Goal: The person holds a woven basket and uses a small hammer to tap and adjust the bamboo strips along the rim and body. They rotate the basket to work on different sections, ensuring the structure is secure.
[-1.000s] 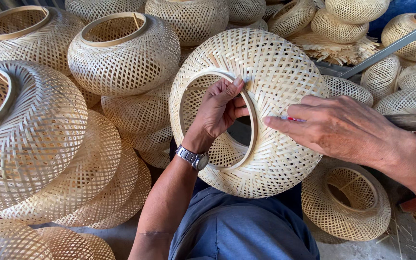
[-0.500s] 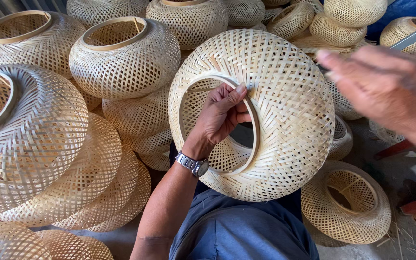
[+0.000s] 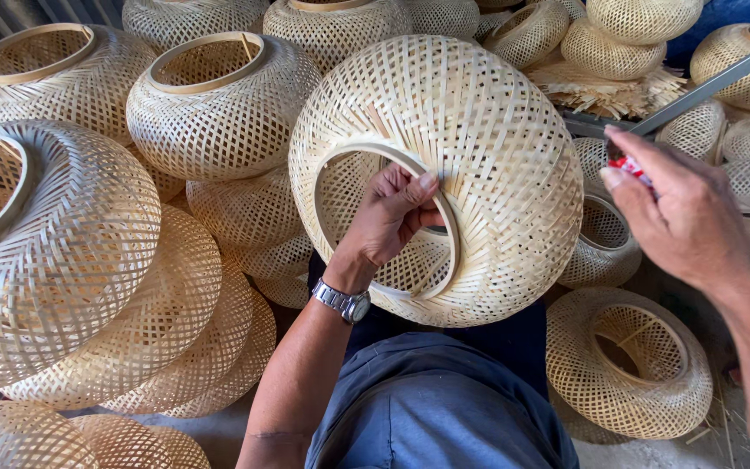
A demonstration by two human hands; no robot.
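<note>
While stacked woven shades [image 3: 62, 252] crowd left, your centre lampshade [image 3: 470, 165] rests on your lap, left hand [image 3: 388, 221] pinching its rim; right hand [image 3: 683, 217], clasping a small red object [image 3: 628, 165], could snag loose weave.

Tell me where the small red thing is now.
In the head view it is at the upper right, pinched in the right hand: the small red thing, beside the woven shade.

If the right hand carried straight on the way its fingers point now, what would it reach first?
Probably the woven bamboo shade held by the left hand. The right hand, pinching a small red tool, points left toward the shade's outer wall, with nothing visible between them; depth is unclear.
</note>
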